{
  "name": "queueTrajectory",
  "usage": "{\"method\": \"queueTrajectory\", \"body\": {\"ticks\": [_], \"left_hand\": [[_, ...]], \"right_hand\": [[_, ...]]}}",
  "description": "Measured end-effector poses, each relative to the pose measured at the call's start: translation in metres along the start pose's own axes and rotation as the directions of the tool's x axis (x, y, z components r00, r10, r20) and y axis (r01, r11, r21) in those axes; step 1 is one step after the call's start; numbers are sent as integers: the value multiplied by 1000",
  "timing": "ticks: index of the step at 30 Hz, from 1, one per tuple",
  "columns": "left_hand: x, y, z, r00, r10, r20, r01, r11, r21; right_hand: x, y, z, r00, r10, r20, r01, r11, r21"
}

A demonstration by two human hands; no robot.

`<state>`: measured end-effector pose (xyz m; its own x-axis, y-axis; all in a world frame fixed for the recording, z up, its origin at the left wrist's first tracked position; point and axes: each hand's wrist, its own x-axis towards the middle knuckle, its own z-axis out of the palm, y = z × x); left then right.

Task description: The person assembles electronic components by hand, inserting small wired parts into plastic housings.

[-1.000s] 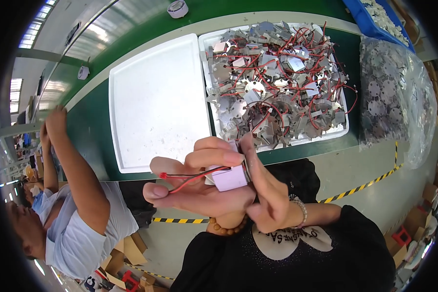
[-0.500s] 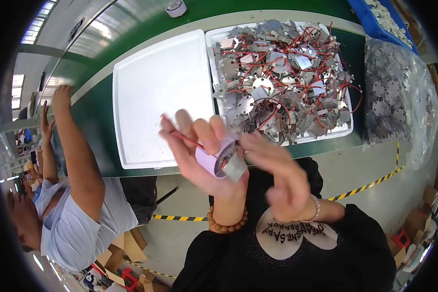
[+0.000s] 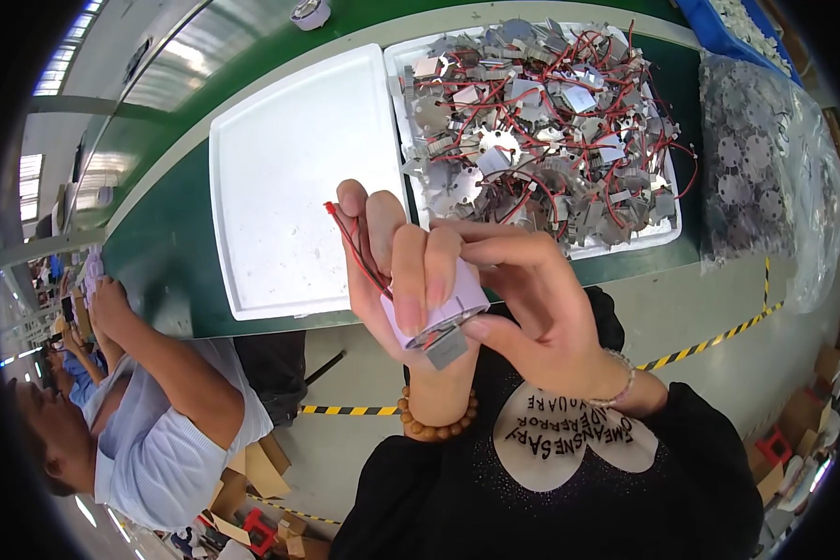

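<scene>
My left hand (image 3: 403, 266) is closed round a lilac ring-shaped plastic housing (image 3: 459, 297), held just over the table's near edge. A grey metal block (image 3: 446, 345) sticks out of the housing's lower end. Red and black wires (image 3: 357, 245) run up from it along my left fingers to a small red plug (image 3: 330, 208). My right hand (image 3: 546, 322) grips the housing's right side, thumb at the lower rim and fingers over the top. Beyond my hands, a white foam tray (image 3: 665, 233) is heaped with grey metal plates and blocks (image 3: 532, 140) on red and black wires.
A white foam lid or tray (image 3: 299, 177) lies left of the full one on the green table (image 3: 173, 252). Another lilac part (image 3: 310, 13) stands at the back. To the right are a clear bag (image 3: 756, 168) of metal discs and a blue bin (image 3: 733, 33). A co-worker (image 3: 177, 401) sits at left.
My right hand has moved in from beside the housing and now grips its side. The housing has turned slightly in my left hand. The co-worker's arm has come down to the table edge.
</scene>
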<state>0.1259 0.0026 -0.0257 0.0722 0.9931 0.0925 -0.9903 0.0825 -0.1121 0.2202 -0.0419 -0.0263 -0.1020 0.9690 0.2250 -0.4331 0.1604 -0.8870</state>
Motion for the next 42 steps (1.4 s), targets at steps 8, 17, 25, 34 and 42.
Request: {"method": "queueTrajectory", "body": {"ticks": [8,17,25,34,42], "left_hand": [[4,1,2,980,198,3,-191,941,278],[15,14,3,836,386,389,-535,419,734],[82,85,41,971,-37,234,-231,83,969],[282,127,12,881,-394,261,-442,-883,158],[407,145,-36,828,-556,73,-561,-817,134]], "right_hand": [[8,-10,-12,977,171,126,-163,984,-68],[32,-37,-3,976,146,161,-36,839,-543],[104,-76,-19,950,118,288,193,503,-842],[278,-8,-157,986,-87,145,145,-5,-989],[297,39,-177,988,-126,89,87,-23,-996]]}}
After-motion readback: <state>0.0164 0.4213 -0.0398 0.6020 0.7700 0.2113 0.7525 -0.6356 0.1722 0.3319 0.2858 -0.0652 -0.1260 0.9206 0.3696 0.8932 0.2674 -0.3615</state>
